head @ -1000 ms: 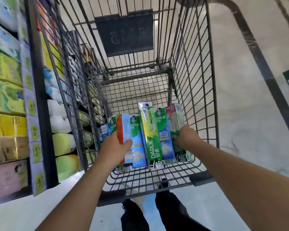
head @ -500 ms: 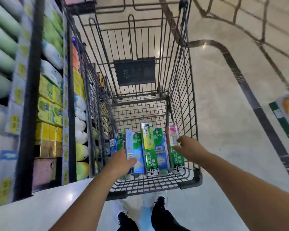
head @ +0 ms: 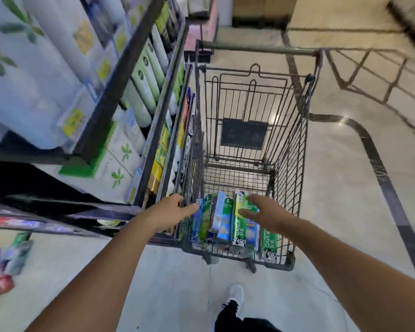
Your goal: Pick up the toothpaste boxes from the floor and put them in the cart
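Several green and blue toothpaste boxes (head: 225, 219) lie side by side on the near end of the wire cart's (head: 291, 168) floor. My left hand (head: 170, 209) hovers at the cart's left wall with fingers stretched toward the boxes, holding nothing. My right hand (head: 265, 212) is spread open above the right-hand boxes, apart from them. It hides part of a green box. No box on the floor is in view.
Store shelves (head: 130, 99) packed with tissue packs and boxes stand close along the cart's left side. Polished floor (head: 345, 188) with dark inlay lines stretches to the right. My shoe (head: 233, 298) is below the cart's near end.
Both hands have let go of the boxes and drawn back with fingers spread. The boxes now lie in the cart. The view has risen and pulled away.
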A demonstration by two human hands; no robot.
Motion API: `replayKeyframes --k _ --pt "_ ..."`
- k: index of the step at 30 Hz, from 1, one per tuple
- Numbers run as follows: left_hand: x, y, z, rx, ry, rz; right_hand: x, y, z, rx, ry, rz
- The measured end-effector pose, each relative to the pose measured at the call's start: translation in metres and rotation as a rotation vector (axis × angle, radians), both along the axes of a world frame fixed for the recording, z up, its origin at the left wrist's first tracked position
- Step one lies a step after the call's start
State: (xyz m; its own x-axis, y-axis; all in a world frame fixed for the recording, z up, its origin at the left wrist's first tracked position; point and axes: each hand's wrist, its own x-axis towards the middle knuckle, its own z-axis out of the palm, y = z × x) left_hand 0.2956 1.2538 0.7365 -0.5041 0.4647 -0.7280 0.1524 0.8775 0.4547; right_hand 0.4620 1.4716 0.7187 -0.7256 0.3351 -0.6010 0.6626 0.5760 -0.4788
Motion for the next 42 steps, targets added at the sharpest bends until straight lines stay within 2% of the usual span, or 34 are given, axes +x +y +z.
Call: replayKeyframes --k 5,8,15,24,28,34,42 --pt "0.013 -0.05 0.037 0.031 0.101 -0.068 -0.014 -0.052 0.044 0.062 0.058 0.167" --pt "0.021 -0.105 0.049 0.047 0.151 -0.036 -0.026 -0.093 0.061 0.12 0.064 0.28" --pt "0.053 -0.296 0.071 0.058 0.224 0.233 -0.05 -0.244 0.093 0.192 0.138 0.595" --pt "0.141 -0.547 0.087 -0.125 0.307 0.546 -0.059 -0.482 0.106 0.195 0.311 0.954" --pt "0.186 -0.634 0.086 -0.117 0.339 0.721 -0.06 -0.578 0.103 0.17 0.294 1.119" --pt "0.218 -0.708 0.084 -0.192 0.36 0.893 -0.07 -0.682 0.092 0.13 0.322 1.334" --pt "0.176 -0.768 0.072 -0.177 0.319 1.038 -0.139 -0.77 0.072 0.086 0.315 1.419"
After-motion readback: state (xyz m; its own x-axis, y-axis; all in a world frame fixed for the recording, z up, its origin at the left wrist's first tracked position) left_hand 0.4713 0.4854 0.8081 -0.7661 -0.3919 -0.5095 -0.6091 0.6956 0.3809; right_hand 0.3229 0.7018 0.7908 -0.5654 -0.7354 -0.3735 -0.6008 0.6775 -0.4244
